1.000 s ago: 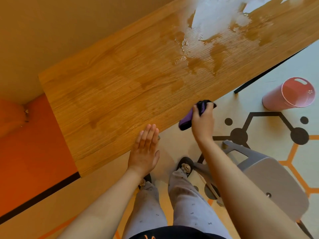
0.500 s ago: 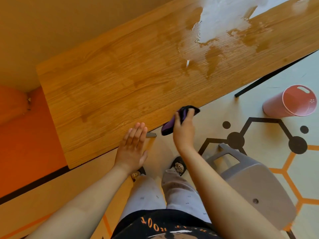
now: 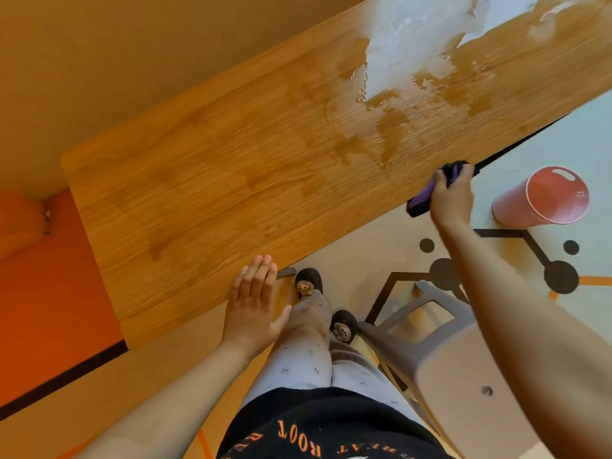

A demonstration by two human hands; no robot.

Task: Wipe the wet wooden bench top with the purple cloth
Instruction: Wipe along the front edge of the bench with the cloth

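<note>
**Item 1: bunched purple cloth** (image 3: 421, 201). Held at the near edge of the bench, towards its right end. One end hangs below the fist on the left and a darker fold shows above the knuckles. Whether it touches the wood cannot be told.

**Item 2: long, honey-coloured wooden bench top** (image 3: 231, 193). The long axis runs diagonally from near left to far right. A pale, glistening wet patch (image 3: 397, 77) sits at the far right, with darker damp streaks trailing towards the near edge.

**Governing relation.** The wet patch lies straight out from the cloth, across the bench's width and slightly left. The cloth hand is by far the nearer. Judged next move: carry the cloth forward onto the patch.

**Item 3: right hand** (image 3: 452, 197). Fingers curled tight round the cloth.

**Item 4: left hand** (image 3: 253, 306). Flat and spread loosely, fingers straight and together, holding nothing. The fingertips overlap the near edge, well left of the cloth. Contact is uncertain.

**Surroundings.** Pink plastic bucket (image 3: 543, 197) on the floor, just right of the cloth. Grey plastic chair (image 3: 447, 352) near right. Dark bear-faced slippers (image 3: 308, 283) below the bench edge.
</note>
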